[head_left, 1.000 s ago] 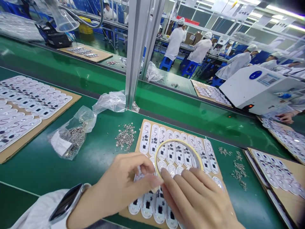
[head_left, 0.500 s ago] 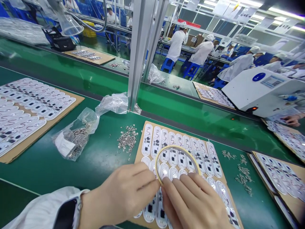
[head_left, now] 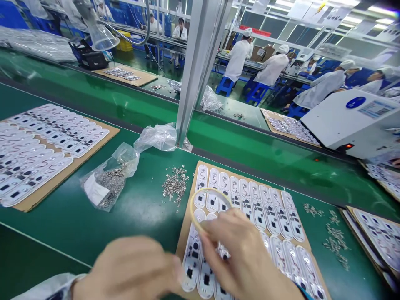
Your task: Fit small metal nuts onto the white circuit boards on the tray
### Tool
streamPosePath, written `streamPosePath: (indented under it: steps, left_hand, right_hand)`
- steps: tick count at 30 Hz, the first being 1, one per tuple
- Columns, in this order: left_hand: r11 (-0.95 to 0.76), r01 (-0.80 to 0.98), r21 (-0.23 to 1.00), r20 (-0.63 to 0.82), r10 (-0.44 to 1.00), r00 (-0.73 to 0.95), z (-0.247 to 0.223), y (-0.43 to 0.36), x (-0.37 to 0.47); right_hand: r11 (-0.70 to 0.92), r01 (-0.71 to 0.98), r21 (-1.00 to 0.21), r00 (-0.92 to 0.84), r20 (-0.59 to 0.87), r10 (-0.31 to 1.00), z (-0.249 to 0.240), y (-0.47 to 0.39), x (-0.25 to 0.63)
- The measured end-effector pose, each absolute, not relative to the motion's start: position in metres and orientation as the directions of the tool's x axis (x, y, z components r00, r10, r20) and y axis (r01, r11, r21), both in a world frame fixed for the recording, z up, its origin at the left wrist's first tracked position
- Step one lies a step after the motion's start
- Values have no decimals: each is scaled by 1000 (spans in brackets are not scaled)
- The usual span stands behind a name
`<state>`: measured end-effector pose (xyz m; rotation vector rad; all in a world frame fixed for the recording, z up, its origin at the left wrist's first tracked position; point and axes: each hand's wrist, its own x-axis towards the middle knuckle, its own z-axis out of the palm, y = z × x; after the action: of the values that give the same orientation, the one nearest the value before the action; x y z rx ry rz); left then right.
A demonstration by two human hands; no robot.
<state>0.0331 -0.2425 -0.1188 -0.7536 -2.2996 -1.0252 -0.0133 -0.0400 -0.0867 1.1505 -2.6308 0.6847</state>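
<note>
My right hand (head_left: 234, 246) is closed round the lower edge of a thin, pale-yellow roll of tape (head_left: 196, 196), which stands tilted above the board. Under it, oval white plastic pieces with small circuit boards and wires (head_left: 243, 196) lie in rows on a cardboard sheet (head_left: 185, 227). My left hand (head_left: 134, 266) is to the left of the roll, apart from it and smeared by motion. Its fingers are curled together; whatever they pinch, if anything, cannot be made out. My right hand hides part of the near row.
Left of the board are a pile of small metal parts (head_left: 175, 183) and a plastic bag of them (head_left: 109, 183). More metal parts (head_left: 336, 237) lie to the right. Another filled board (head_left: 75, 160) is at left. A metal post (head_left: 195, 75) rises behind; co-workers sit beyond.
My hands have come apart: the left has moved left and down, away from the tape roll. My right hand has shifted left with the roll. The camera view has swung slightly left.
</note>
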Motion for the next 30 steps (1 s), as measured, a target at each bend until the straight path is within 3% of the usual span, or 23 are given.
streamPosePath:
  steps: [2,4,6,8,10,13,15,17,22,30]
  left_hand:
    - [457,513,727,535,92,-840,-114,-253,24]
    - [287,266,920,280,-9,-960,-113,-258,15]
    - [119,59,991,60,-3,-998,-117,-258,10]
    - [12,-42,999,-43,31,-999,-124,-254,11]
    - [-35,-103,994,-100,76,-992,-131,-249,16]
    - [-85,-168,982,-153,160,-975,-137,-243,26]
    - [-129,-162,978,-136,186,-973,-139,-238,32]
    - [-155,-123,980,-92,191,-977,-140,-232,34]
    - [-135,-41,990,-17,171,-985,-139,-218,32]
    - [-79,-124,989,-103,234,-967,-144,-215,36]
  right_hand:
    - [445,-811,-381,-564,303,-768,-102,-47,-10]
    - [315,-895,-315,-418,349,-839,-124,-58,-4]
    - [269,-941,-206,-330,376,-866,-145,-68,2]
    - [257,-956,-143,-292,358,-887,-159,-74,5]
    - [231,-955,-188,-284,341,-896,-160,-73,4]
    - [283,-821,-495,-474,317,-821,-145,-62,-6]
    - [363,-573,-735,-701,211,-681,-130,-54,-14]
    - [383,-316,-868,-828,55,-558,-117,-49,-22]
    - [339,-37,-940,-819,-166,-549,-106,-51,-28]
    - [253,104,-962,-780,-237,-579,-107,-48,-27]
